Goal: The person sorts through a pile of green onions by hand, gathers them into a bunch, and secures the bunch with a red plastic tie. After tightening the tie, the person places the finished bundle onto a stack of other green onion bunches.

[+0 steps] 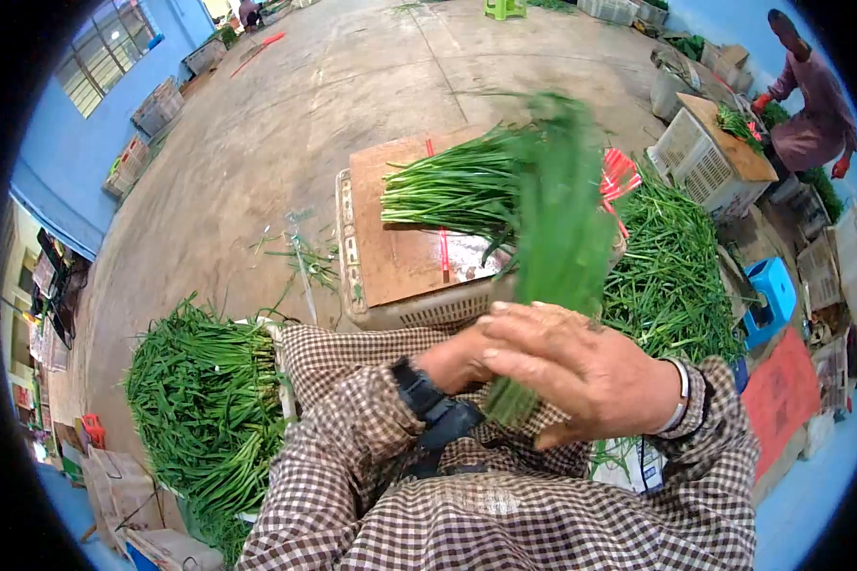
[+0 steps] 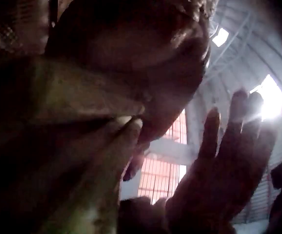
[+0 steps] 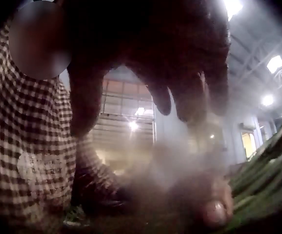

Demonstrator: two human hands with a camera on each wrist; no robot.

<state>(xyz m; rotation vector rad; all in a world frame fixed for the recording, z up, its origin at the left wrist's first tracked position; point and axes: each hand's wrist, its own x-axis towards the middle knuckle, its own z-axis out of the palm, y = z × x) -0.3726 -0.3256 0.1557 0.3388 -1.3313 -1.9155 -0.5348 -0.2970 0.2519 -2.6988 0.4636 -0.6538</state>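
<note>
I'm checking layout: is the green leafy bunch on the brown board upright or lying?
Lying: its pale stalks stretch flat across the board.

Looks like a big indoor work hall for fresh vegetables, most probably a packing shed. Has a wide concrete floor [image 1: 371, 71], blue walls [image 1: 57, 181] and a barred window [image 1: 105, 59]. In the right wrist view, shows a high roof with metal beams [image 3: 250, 56] and bright lamps [image 3: 267, 100]. Holds large heaps of long green leaves [image 1: 200, 409], also plastic crates [image 1: 157, 107] along the sides. Uses a board on a crate as table [image 1: 381, 257], with cut greens [image 1: 448, 190] and red strips [image 1: 619, 176] on it. Includes, at the right, another person [image 1: 814, 109] beside a similar table with greens. Does not resemble a home or an office.
</note>
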